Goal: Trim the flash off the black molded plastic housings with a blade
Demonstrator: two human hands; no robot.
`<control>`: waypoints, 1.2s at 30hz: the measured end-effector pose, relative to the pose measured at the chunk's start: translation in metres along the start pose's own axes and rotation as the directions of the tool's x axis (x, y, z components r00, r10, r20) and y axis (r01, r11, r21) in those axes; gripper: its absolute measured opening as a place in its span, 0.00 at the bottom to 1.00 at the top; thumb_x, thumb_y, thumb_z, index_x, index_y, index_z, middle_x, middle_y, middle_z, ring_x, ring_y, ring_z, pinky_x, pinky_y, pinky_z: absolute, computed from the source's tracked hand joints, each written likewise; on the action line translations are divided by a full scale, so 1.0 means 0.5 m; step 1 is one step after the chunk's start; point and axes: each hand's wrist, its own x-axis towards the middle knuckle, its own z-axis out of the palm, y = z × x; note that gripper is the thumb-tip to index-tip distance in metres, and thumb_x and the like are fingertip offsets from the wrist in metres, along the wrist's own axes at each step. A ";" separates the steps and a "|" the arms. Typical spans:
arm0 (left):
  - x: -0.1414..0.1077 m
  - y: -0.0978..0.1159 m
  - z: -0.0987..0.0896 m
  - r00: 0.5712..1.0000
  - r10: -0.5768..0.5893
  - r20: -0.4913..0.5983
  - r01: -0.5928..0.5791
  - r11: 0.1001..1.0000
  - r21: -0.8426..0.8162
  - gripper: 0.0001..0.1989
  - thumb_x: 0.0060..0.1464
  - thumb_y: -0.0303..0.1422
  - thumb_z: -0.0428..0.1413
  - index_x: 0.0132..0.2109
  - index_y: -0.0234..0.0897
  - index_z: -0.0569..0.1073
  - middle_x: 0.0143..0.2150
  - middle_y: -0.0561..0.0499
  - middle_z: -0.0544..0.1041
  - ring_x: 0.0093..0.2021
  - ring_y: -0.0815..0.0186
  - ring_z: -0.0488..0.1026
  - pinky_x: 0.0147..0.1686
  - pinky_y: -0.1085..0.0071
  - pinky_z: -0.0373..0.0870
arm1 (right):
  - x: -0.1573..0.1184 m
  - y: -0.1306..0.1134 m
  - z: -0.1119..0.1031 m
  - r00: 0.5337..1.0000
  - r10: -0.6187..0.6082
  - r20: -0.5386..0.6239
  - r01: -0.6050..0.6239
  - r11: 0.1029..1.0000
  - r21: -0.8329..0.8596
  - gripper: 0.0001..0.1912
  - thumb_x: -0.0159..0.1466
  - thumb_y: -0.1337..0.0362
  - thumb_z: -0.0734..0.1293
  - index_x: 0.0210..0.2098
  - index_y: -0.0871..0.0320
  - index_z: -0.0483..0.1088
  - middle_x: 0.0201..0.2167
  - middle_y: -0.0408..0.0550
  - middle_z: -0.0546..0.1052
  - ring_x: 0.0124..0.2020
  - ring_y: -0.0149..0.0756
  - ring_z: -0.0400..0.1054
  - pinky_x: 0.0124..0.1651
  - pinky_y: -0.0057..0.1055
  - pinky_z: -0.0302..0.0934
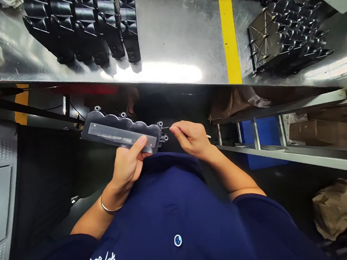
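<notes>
My left hand [130, 162] grips a black moulded plastic part [116, 130] near its right end, thumb pressed on the flat grey strip along its face. One edge of the part is scalloped, with small ringed lugs on it. My right hand [192, 139] is closed around a thin tool [209, 136]; a pale end sticks out behind the fist. At the front, a fine tip [166, 127] points at the lugs on the part's right end. Whether the tip touches them I cannot tell. Most of the tool is hidden by my fingers.
Beyond my hands is a metal table [178, 33] with a yellow stripe [229, 41]. Several black parts [87, 28] stand in a row at its left, and another stack [286, 37] is at the right. A metal rack [298, 154] and a brown bag [335, 209] lie to my right; a grey chair [0, 199] is left.
</notes>
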 end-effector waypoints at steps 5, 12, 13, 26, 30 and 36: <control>-0.002 -0.003 0.002 0.999 0.026 -0.019 -0.025 0.999 0.036 0.14 0.38 0.34 0.70 0.33 0.32 0.79 0.32 0.50 0.82 0.30 0.63 0.79 0.25 0.74 0.77 | -0.008 -0.007 0.012 1.000 0.010 0.001 -0.009 0.995 -0.099 0.19 0.70 0.59 0.59 0.27 0.59 0.73 0.23 0.46 0.76 0.24 0.28 0.67 0.30 0.26 0.58; -0.008 -0.014 0.000 0.998 0.026 -0.049 -0.021 0.995 0.103 0.16 0.40 0.36 0.70 0.35 0.31 0.78 0.32 0.48 0.82 0.31 0.60 0.80 0.27 0.71 0.77 | -0.004 -0.008 -0.005 0.976 0.097 0.196 -0.083 0.994 -0.074 0.24 0.71 0.57 0.57 0.24 0.61 0.71 0.20 0.45 0.73 0.22 0.26 0.64 0.28 0.25 0.53; -0.008 -0.012 -0.002 0.999 0.017 -0.040 -0.012 0.993 0.120 0.15 0.40 0.36 0.70 0.34 0.30 0.78 0.31 0.48 0.82 0.30 0.61 0.79 0.27 0.71 0.77 | 0.001 -0.007 -0.018 0.954 0.077 0.290 -0.071 0.997 -0.032 0.24 0.71 0.56 0.57 0.23 0.61 0.70 0.20 0.44 0.72 0.21 0.25 0.62 0.28 0.25 0.52; 0.030 0.035 -0.013 0.922 -0.336 0.192 0.307 0.937 0.167 0.12 0.38 0.28 0.68 0.33 0.28 0.77 0.26 0.50 0.79 0.23 0.69 0.74 0.22 0.76 0.74 | 0.047 -0.005 -0.072 0.789 -0.390 0.474 0.584 0.715 -0.384 0.36 0.63 0.34 0.53 0.24 0.60 0.69 0.20 0.45 0.65 0.24 0.31 0.54 0.27 0.31 0.38; 0.030 0.028 -0.011 0.914 -0.361 0.187 0.329 0.927 0.180 0.11 0.39 0.28 0.67 0.33 0.29 0.77 0.26 0.50 0.78 0.23 0.69 0.74 0.21 0.76 0.73 | 0.047 -0.001 -0.064 0.725 -0.442 0.529 0.652 0.687 -0.321 0.32 0.69 0.42 0.51 0.23 0.59 0.67 0.18 0.43 0.62 0.22 0.31 0.50 0.26 0.31 0.36; 0.031 0.032 -0.013 0.908 -0.365 0.206 0.328 0.925 0.193 0.13 0.38 0.31 0.69 0.31 0.28 0.77 0.24 0.51 0.77 0.21 0.71 0.72 0.19 0.77 0.71 | 0.054 0.007 -0.064 0.717 -0.498 0.488 0.671 0.683 -0.288 0.32 0.68 0.41 0.53 0.22 0.59 0.65 0.18 0.42 0.62 0.23 0.31 0.51 0.27 0.31 0.38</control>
